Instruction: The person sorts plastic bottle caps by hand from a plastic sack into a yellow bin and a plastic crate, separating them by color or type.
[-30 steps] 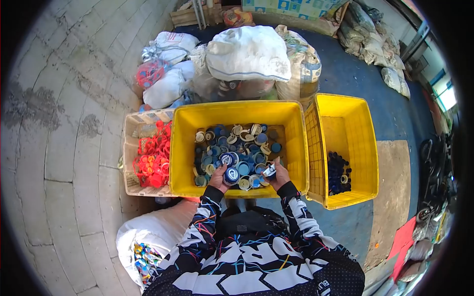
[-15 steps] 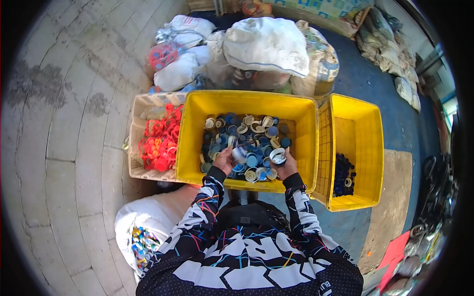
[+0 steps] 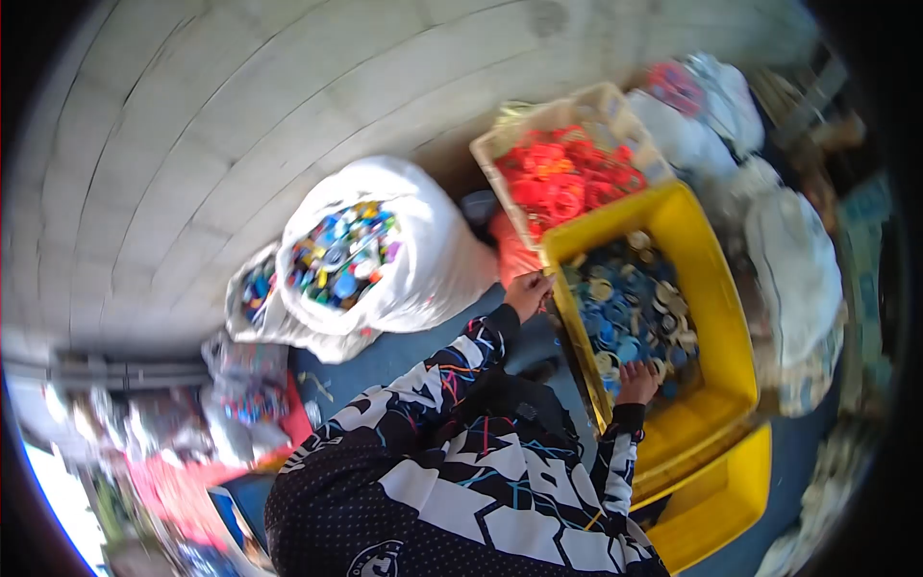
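Blue, white and cream plastic bottle caps point(image 3: 615, 308) fill part of a large yellow tub point(image 3: 726, 327). My left hand point(image 3: 529, 293) is at the tub's near left corner, its fingers curled together by the rim; motion blur hides what they hold, if anything. Inside the tub, my right hand point(image 3: 638, 383) rests low over the caps near the front wall. Its fingers look apart, with a pale cap point(image 3: 659, 367) close to the fingertips.
A beige crate point(image 3: 495, 178) of red caps point(image 3: 567, 173) adjoins the tub. To the left stands a white sack point(image 3: 433, 231) of mixed coloured caps point(image 3: 346, 255). Another yellow tub point(image 3: 740, 481) sits at lower right. White sacks point(image 3: 793, 260) line the far side.
My view has swung left, bringing the sack of mixed caps nearer the middle. My left hand has moved from over the caps to the tub's corner. The white cap in my right hand no longer shows.
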A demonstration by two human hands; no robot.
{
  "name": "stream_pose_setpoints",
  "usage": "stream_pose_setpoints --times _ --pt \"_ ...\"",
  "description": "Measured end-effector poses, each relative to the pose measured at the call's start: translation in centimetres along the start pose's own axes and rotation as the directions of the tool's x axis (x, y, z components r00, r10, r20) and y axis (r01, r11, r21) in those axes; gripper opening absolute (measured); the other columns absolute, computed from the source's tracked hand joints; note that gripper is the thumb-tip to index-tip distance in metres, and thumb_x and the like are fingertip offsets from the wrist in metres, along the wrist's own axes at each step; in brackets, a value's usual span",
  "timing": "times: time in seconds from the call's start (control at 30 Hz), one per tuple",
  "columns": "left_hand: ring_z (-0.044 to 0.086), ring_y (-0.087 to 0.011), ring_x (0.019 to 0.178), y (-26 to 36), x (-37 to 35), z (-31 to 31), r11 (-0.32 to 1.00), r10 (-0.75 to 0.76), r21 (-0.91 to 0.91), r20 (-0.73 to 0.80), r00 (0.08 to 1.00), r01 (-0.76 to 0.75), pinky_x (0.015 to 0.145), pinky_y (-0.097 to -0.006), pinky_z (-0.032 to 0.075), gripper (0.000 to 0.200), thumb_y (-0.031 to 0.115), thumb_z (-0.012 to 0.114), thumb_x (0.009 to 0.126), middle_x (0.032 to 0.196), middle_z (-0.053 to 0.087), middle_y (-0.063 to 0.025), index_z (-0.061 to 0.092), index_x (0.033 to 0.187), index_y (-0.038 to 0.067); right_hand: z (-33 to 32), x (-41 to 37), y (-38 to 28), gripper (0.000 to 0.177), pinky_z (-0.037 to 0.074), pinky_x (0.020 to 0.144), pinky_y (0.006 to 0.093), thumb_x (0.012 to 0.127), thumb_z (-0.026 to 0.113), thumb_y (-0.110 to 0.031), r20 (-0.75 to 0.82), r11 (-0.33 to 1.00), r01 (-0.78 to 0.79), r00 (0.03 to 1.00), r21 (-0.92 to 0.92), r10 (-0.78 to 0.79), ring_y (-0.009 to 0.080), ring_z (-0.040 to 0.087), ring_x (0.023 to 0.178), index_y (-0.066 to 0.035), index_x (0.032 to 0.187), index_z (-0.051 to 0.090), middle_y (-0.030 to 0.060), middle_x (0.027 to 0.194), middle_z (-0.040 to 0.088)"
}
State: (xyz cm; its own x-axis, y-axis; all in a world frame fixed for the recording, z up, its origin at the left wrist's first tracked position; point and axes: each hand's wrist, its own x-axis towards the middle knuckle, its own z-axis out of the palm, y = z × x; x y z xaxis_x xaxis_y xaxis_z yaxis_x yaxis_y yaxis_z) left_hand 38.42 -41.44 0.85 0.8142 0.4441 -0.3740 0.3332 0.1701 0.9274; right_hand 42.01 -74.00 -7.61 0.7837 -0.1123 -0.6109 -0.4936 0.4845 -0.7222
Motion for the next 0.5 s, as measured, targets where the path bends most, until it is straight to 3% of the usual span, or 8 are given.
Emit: stream_pose_setpoints --times 0.07,0.17,0.27,0.3,0.43,0.5 --pt "0.047 -0.0073 0.045 -0.2 -1.8 -4.0 1.0 -0.022 -0.011 -0.138 0.99 0.021 0.043 -0.0246 0.037 0.042 0.04 0.057 0.089 0.057 0.054 -0.0017 0.056 0.068 0.004 5.6 -3.3 -1.8 0.041 0.051 0.074 0.0359 0.086 0.055 -0.009 0.014 0.98 0.055 0.998 -0.191 -0.053 0.0233 0.056 0.093 -0.009 0.124 0.041 0.0109 0.114 0.049" --pt "0.047 -0.0108 0.047 -1.6 -4.1 -10.3 0.997 -0.055 0.034 -0.354 0.933 0.072 0.047 -0.0289 0.038 0.048 0.045 0.057 0.087 0.054 0.052 -0.0027 0.055 0.063 0.003 10.8 -3.1 -0.6 0.036 0.049 0.068 0.0298 0.084 0.055 -0.008 0.252 0.845 0.268 0.954 -0.462 -0.164 0.0165 0.055 0.089 -0.008 0.119 0.046 0.0079 0.108 0.051" --pt "0.048 -0.011 0.05 -3.5 -7.8 -16.8 0.999 -0.041 -0.001 -0.52 0.853 0.048 0.05 -0.0296 0.039 0.05 0.046 0.056 0.087 0.055 0.054 -0.0036 0.056 0.063 0.002 17.6 -4.0 0.8 0.032 0.045 0.063 0.0266 0.082 0.056 -0.004 0.484 0.777 0.397 0.864 -0.49 -0.136 0.0127 0.053 0.083 -0.008 0.113 0.051 0.0053 0.101 0.054" --pt "0.051 -0.0107 0.052 -5.0 -8.8 -19.3 0.993 -0.105 -0.016 -0.555 0.825 0.115 0.053 -0.0285 0.041 0.048 0.045 0.057 0.087 0.056 0.056 -0.0044 0.057 0.065 0.002 19.5 -3.7 2.2 0.028 0.044 0.064 0.0243 0.082 0.056 -0.002 0.577 0.753 0.473 0.802 -0.457 -0.154 0.0116 0.053 0.081 -0.006 0.109 0.052 0.0034 0.097 0.056" --pt "0.056 -0.0119 0.058 -6.1 -13.2 -27.2 0.99 -0.067 0.036 -0.741 0.669 0.139 0.058 -0.0285 0.045 0.045 0.043 0.06 0.084 0.062 0.06 -0.0061 0.059 0.071 0.001 27.2 -3.5 8.6 0.022 0.045 0.073 0.0238 0.085 0.055 -0.005 0.805 0.49 0.72 0.591 -0.492 -0.059 0.0113 0.056 0.083 -0.004 0.107 0.054 0.0054 0.095 0.058" --pt "0.058 -0.0146 0.06 -7.0 -14.3 -31.0 0.983 -0.007 0.101 -0.81 0.587 0.151 0.059 -0.0299 0.045 0.042 0.041 0.061 0.083 0.064 0.061 -0.008 0.059 0.075 0.0 31.2 -7.1 11.3 0.023 0.046 0.076 0.025 0.085 0.057 -0.007 0.87 0.474 0.767 0.492 -0.432 -0.004 0.0122 0.057 0.085 -0.003 0.107 0.055 0.0066 0.095 0.059"
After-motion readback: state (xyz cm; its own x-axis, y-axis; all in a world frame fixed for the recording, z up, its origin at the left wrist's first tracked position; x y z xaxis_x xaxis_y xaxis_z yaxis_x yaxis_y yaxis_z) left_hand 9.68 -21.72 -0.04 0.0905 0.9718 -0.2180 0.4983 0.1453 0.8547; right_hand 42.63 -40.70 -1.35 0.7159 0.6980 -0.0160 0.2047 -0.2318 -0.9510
